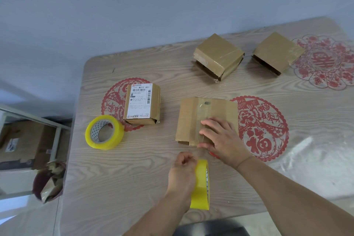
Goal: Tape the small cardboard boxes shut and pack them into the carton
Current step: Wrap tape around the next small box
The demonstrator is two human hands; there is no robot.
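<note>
A flat brown cardboard box [193, 119] lies mid-table with a strip of clear tape running down its top. My right hand [220, 138] presses flat on the box's near end, fingers straight over the tape. My left hand [182, 174] grips a yellow tape roll [201, 184] held on edge just in front of the box, with tape stretched from it to the box. A labelled box [142, 103] stands to the left. Two taped boxes [218, 54] [275, 51] sit at the far side.
A second yellow tape roll [104, 132] lies left of the labelled box. Something red [213, 154] peeks out under my right hand. Red paper-cut decorations [264, 126] mark the wooden table [118, 178]. A large carton [24, 142] sits on the floor at left.
</note>
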